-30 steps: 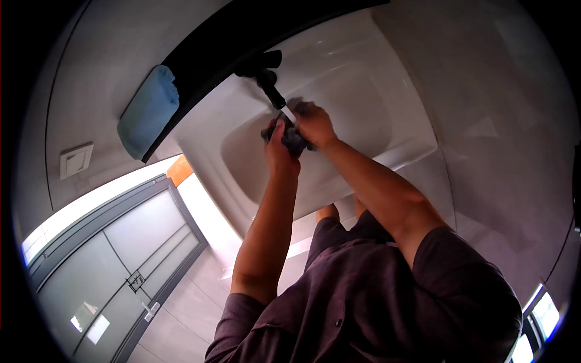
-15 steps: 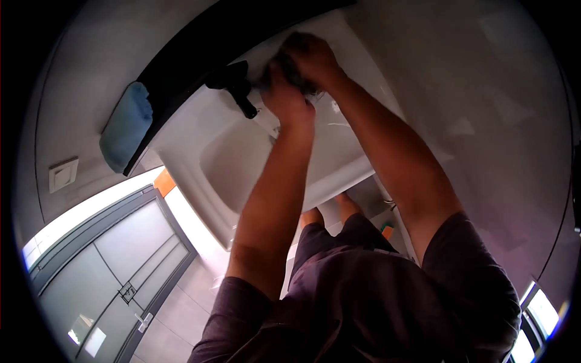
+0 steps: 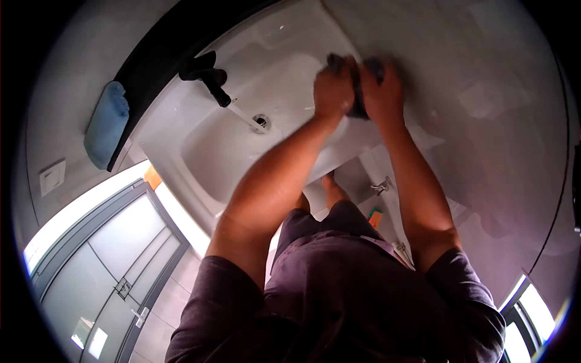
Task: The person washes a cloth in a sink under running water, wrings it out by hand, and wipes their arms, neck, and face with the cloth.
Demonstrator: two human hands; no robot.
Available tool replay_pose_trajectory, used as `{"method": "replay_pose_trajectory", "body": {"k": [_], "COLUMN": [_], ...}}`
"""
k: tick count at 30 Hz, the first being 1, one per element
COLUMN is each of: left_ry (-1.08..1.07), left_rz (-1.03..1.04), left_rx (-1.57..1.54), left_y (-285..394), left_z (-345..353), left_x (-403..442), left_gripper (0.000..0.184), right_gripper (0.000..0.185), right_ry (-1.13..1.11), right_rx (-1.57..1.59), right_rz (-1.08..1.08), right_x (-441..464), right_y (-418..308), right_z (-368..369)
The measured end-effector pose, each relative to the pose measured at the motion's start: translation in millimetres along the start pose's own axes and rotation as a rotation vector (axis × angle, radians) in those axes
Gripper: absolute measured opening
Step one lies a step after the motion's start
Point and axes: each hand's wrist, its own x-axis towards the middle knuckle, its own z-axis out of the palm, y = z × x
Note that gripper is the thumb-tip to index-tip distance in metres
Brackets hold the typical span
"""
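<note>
A dark, bunched-up cloth (image 3: 358, 104) is gripped between both my hands over the right edge of the white washbasin (image 3: 200, 130). My left hand (image 3: 333, 91) is closed on its left side, and my right hand (image 3: 384, 91) is closed on its right side. Motion blurs the cloth and fingers a little. To the left, a black faucet (image 3: 209, 78) runs a thin stream of water (image 3: 243, 115) toward the metal drain (image 3: 261, 122).
Behind the basin runs a black ledge (image 3: 142, 63), with a light blue soft-looking item (image 3: 107, 126) at its left end. A wall switch (image 3: 52, 176) and a grey-framed door (image 3: 115, 266) are at left. An orange item (image 3: 376, 218) sits low beside my legs.
Both hands have moved right, from near the faucet to the basin's right edge, still holding the cloth. The water stream and drain now show plainly. The view has shifted slightly.
</note>
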Motion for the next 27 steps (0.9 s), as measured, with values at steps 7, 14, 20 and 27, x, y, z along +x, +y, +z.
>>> {"method": "replay_pose_trajectory", "body": {"k": [7, 14, 20, 27], "left_ry": [0.108, 0.328, 0.196, -0.120], "left_rz": [-0.399, -0.567, -0.403, -0.160], "left_rx": [-0.394, -0.833, -0.804, -1.187], "left_y": [-81, -158, -151, -117], "left_z": [-57, -182, -197, -114], "left_x": [-56, -25, -32, -30], "left_gripper": [0.044, 0.037, 0.041, 0.034], "right_gripper": [0.042, 0.043, 0.047, 0.047], "right_ry": [-0.278, -0.669, -0.709, -0.467], "right_rx": [0.182, 0.703, 0.586, 0.311], "right_rz": [0.156, 0.385, 0.448, 0.030], "right_x": [-78, -82, -85, -49], "right_y": [-6, -17, -33, -11], "right_z": [44, 228, 237, 110]}}
